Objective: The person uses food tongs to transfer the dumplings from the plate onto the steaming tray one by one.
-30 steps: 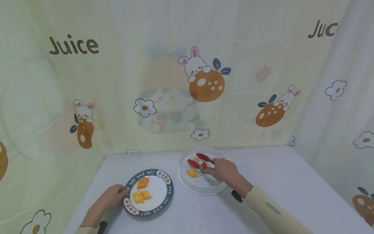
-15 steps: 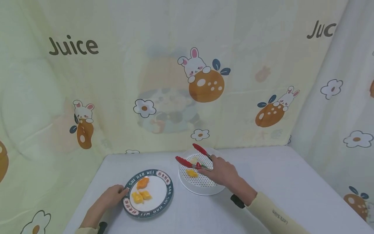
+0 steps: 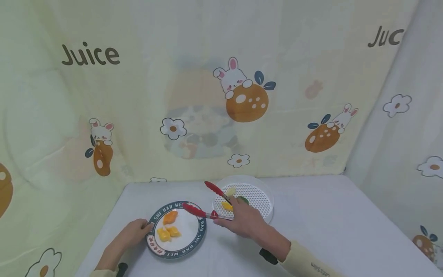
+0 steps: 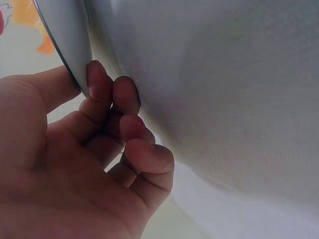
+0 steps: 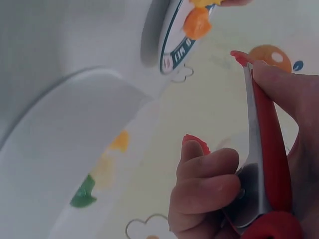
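Note:
My left hand [image 3: 131, 232] pinches the left rim of a round plate [image 3: 188, 246] with a dark blue lettered border. In the left wrist view, the thumb lies over the plate edge [image 4: 67, 55] and curled fingers are under it. Small dumpling-like pieces, an orange one [image 3: 170, 217] and yellow ones [image 3: 164, 234], lie on the plate. My right hand [image 3: 243, 219] grips metal tongs with red tips [image 3: 194, 210]. Their arms are spread, with one tip over the plate's right rim; I see nothing between the tips.
Behind the right hand stands a round white perforated steamer tray [image 3: 259, 200]. It holds a pale piece [image 3: 230, 191], a yellow piece [image 3: 226, 206] and a green piece [image 3: 243, 199]. A printed curtain [image 3: 283, 154] hangs behind the white table [image 3: 311, 223].
The right hand has carried the tongs from over the steamer tray left and nearer, to the plate's right edge. Their arms have spread wider. The left hand and plate stay put.

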A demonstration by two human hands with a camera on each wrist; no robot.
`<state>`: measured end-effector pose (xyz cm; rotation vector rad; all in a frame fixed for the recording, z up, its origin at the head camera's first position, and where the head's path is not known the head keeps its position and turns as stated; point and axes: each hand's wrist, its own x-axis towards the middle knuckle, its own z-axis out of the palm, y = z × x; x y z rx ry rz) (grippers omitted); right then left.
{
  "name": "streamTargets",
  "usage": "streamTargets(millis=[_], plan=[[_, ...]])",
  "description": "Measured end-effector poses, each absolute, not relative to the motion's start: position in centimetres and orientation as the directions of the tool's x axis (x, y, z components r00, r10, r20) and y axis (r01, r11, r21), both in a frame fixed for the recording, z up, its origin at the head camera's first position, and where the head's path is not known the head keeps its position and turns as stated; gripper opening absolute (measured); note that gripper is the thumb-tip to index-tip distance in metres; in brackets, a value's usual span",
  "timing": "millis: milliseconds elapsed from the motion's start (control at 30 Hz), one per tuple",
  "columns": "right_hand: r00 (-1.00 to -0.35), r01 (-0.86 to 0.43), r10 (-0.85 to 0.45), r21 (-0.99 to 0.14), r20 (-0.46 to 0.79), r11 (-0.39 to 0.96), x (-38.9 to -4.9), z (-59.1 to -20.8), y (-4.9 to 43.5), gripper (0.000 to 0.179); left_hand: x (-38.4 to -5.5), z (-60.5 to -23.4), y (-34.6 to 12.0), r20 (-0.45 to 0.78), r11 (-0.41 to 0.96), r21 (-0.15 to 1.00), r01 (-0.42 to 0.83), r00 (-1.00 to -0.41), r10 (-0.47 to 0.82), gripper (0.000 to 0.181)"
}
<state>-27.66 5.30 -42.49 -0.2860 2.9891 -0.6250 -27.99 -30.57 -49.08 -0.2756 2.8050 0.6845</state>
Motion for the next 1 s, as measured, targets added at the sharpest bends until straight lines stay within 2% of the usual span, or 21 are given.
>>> streamTargets(millis=[333, 600, 1000], plan=[[-0.961, -0.193, -0.258, -0.434, -0.095, 0.88, -27.0, -43.9, 1.6, 0.098, -27.8, -48.8, -30.6, -0.254, 0.872, 0.445, -0.203, -0.963, -0.094, 0.044], [-0.949, -0.238, -0.297, -0.385, -0.103, 0.892, -27.1, -45.1, -1.0, 0.091, -27.9, -48.9, -30.9, -0.241, 0.88, 0.436, -0.187, -0.967, -0.086, 0.041], [-0.936, -0.27, -0.335, -0.387, -0.111, 0.882, -27.2, -45.4, -2.1, 0.079, -28.0, -48.8, -30.8, -0.243, 0.881, 0.434, -0.191, -0.966, -0.09, 0.044]])
